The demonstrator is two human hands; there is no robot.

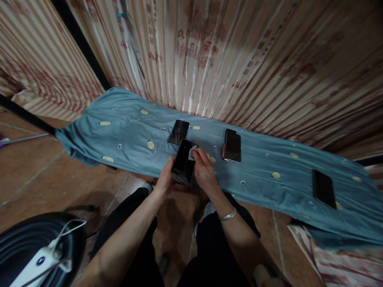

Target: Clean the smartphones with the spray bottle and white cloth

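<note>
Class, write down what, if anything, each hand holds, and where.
Left hand: black smartphone, by its lower left edge. Right hand: small pale cloth, by its right side.

Device (181,165), centre: glossy, smooth!
Bedcover (131,131), mid-frame: matt cloth.
Curtain (206,79), top: cloth, catching a sheen!
Bracelet (229,215), lower centre: gleaming metal!

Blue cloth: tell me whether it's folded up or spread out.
Spread out, though wrinkled: the blue cloth stretches well beyond the phones lying on it, its yellow print showing across it.
</note>
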